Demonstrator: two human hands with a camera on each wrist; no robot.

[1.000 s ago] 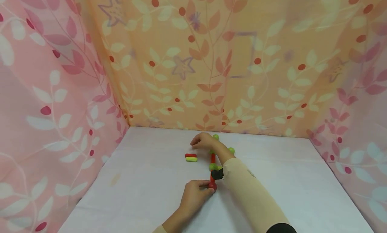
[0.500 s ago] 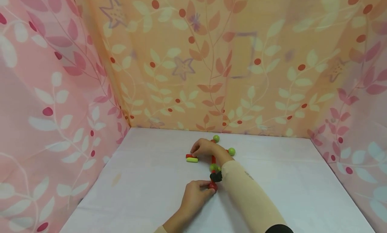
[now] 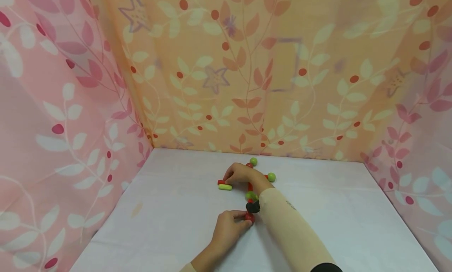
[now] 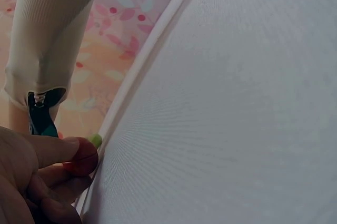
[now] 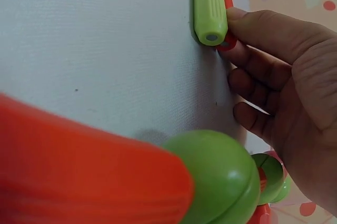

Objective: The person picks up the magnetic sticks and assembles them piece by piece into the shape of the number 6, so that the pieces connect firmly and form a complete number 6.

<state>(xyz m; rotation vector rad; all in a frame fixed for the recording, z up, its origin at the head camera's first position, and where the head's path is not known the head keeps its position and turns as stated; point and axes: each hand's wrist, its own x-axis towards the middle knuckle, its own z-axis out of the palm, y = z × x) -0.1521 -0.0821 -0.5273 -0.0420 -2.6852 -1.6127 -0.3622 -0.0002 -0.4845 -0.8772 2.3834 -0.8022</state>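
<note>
My left hand (image 3: 226,229) pinches a red ball (image 3: 249,218) at the near end of a toy built from balls and magnetic rods. In the left wrist view, thumb and fingers are around that red ball (image 4: 83,159). My right hand (image 3: 238,173) reaches over the toy to two loose rods lying side by side. Its thumb and finger pinch the red rod (image 5: 228,38), behind the yellow-green rod (image 5: 209,12) in the right wrist view. A green ball (image 5: 216,177) and a larger-looking red rod (image 5: 84,168) of the toy are close to that camera. My forearm hides part of the toy.
Farther along the toy are a green ball (image 3: 253,161) at the back and another green ball (image 3: 271,177) off to the right. A white cloth (image 3: 169,217) covers the table. Patterned curtains (image 3: 212,87) rise behind it and at both sides.
My right hand has come down from above the table onto the loose red rod and pinches its right end. The left hand keeps its grip on the red ball.
</note>
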